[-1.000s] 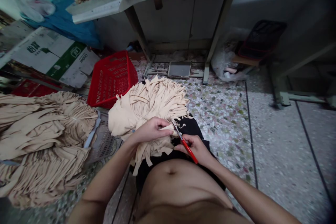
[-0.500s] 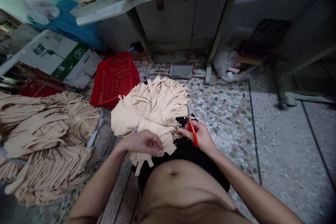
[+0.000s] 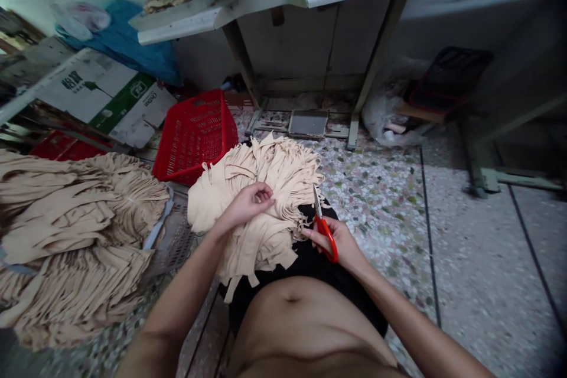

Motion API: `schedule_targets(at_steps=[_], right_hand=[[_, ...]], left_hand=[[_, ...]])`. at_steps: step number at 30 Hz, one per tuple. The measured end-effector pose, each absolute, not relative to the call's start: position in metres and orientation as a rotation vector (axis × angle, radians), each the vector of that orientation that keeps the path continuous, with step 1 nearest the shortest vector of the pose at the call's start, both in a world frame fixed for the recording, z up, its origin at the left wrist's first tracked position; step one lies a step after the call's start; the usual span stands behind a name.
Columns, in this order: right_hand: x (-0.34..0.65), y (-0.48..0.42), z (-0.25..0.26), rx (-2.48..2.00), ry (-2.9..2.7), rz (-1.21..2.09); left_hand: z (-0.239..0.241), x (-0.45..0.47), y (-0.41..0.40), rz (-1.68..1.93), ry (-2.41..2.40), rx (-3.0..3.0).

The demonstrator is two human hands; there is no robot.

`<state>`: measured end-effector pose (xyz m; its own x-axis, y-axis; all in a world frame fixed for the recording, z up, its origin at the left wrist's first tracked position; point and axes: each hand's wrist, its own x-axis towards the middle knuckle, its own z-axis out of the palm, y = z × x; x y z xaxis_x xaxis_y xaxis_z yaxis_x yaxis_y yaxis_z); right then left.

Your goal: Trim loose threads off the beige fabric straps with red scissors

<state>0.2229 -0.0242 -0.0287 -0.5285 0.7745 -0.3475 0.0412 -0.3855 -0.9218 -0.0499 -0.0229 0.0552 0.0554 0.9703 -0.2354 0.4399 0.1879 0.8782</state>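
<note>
A red basket (image 3: 183,139) stands beyond the fabric pile (image 3: 286,198), perhaps touching.

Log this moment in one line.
left hand: over beige cloth pile | right hand: holding red-handled scissors | red basket: beside pile

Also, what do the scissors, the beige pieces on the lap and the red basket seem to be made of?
Scissors: shiny grey blades, probably steel; smooth red handles, likely plastic.
Beige pieces: matte fabric, perhaps knit, folding softly.
Red basket: probably plastic, smooth and evenly slotted as if moulded.
</note>
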Motion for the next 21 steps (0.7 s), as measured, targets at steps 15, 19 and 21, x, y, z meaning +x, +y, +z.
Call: schedule_targets(at_steps=[15,19,21], right_hand=[[0.227,-0.02,0.002,-0.985,-1.512,1.937],[0.24,-0.023,0.01,-0.796,-1.877,1.795],[0.245,-0.025,0.011,-0.739,-2.011,1.736]], left_hand=[[0.091,-0.02,-0.023,0.886,1.346,1.117],[0.086,-0.02,-0.025,0.898,1.345,1.049],[0.083,-0.021,-0.027,0.897,1.34,1.028]])
